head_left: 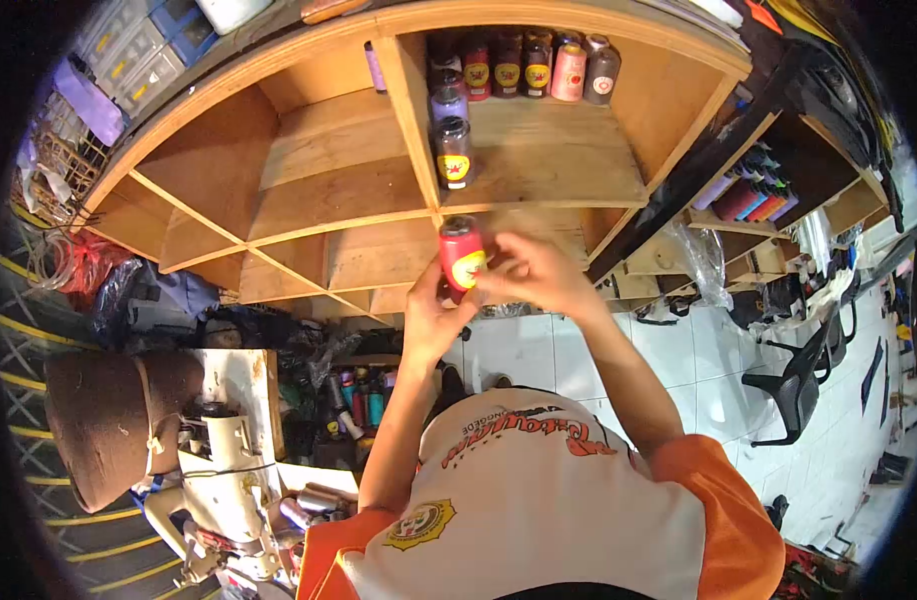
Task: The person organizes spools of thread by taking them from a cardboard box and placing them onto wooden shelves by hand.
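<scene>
A spool of red thread (pixel 461 245) with a dark top and a yellow label stands nearly upright in my left hand (pixel 434 315), whose fingers are wrapped round its lower part. My right hand (pixel 539 275) is just right of the spool, its fingers bent and apart and slightly blurred. Its thumb tip is at the label's edge; whether it presses on the spool I cannot tell. Just beyond, on the shelf, a dark spool (pixel 454 155) with a yellow label stands in front of a purple spool (pixel 449 102).
The wooden shelf unit (pixel 539 205) has several compartments; a row of labelled spools (pixel 507 70) lines its back. Coloured spools (pixel 754 195) fill a rack at right. A sewing machine (pixel 229 460) stands at lower left, a black chair (pixel 804 385) on the tiled floor at right.
</scene>
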### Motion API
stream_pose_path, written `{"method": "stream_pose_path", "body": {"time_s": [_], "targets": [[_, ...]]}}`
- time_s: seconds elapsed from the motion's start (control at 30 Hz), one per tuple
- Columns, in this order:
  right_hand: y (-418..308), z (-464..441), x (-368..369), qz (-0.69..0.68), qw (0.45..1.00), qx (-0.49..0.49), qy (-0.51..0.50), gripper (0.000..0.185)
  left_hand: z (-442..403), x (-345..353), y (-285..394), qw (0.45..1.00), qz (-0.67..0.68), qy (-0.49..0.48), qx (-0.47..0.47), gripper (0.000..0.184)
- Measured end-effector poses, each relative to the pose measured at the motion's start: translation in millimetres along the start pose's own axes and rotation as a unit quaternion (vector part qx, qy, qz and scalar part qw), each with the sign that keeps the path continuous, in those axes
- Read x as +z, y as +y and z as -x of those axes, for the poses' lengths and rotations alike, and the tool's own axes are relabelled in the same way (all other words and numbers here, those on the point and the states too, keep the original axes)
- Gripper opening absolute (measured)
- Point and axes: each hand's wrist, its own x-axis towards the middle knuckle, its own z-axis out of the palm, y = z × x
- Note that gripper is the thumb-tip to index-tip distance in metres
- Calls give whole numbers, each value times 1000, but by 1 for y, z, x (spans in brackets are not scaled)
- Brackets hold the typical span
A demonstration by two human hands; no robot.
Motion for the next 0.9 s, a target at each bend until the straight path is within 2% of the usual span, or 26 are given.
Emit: {"method": "stream_pose_path", "body": {"time_s": [0.03,0.1,0.17,0.27,0.33,0.37,0.4,0.43,0.57,0.67,0.9], "targets": [[-1,8,-2,-28,999,13,-26,46,-6,8,4,999,-33,-5,40,50],[10,12,-7,-29,998,-19,47,46,-16,22,12,987,-123,-2,100,69],[16,13,-14,-36,992,-50,111,46,-23,37,17,994,-56,1,97,82],[19,-17,-38,-25,976,-87,199,46,-29,53,21,991,-44,10,128,91],[21,-56,-60,19,962,-105,250,48,-24,55,20,994,-48,-22,96,91],[20,-79,-70,87,958,-79,263,45,-19,55,19,995,-51,-37,80,91],[21,-100,-76,93,953,-86,274,42,-12,54,20,995,-62,-37,66,86],[28,-125,-81,156,923,-177,304,40,-7,54,17,995,-64,-37,62,85],[44,-193,-84,271,917,-56,287,42,14,49,5,996,-75,-19,45,77],[68,-228,-80,306,898,-69,308,38,22,41,0,998,-59,-4,34,77],[86,-241,-67,303,908,-92,273,37,30,24,-7,997,-53,33,-32,67]]}}
